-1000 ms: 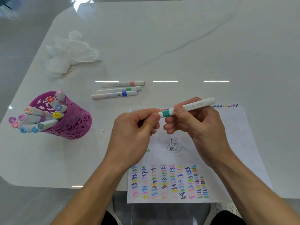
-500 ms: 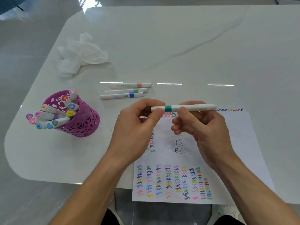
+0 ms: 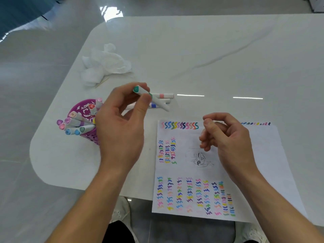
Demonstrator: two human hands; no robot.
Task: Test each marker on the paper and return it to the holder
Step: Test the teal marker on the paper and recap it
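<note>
One purple holder (image 3: 82, 106), and I count nine marker caps (image 3: 72, 114) poking out, the left hand (image 3: 121, 127) hiding any others. Three markers (image 3: 164, 95) lying on the counter (image 3: 228, 58). One teal-capped marker (image 3: 140, 90) up in the fingers (image 3: 144, 102). One sheet of paper (image 3: 263, 163), one crumpled tissue (image 3: 107, 64), one thin stick (image 3: 102, 82). Two hands, counting the right hand (image 3: 228, 135)

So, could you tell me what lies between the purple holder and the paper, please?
In the head view, only the left hand, pinching the green marker, hangs between the holder and the paper.
</note>
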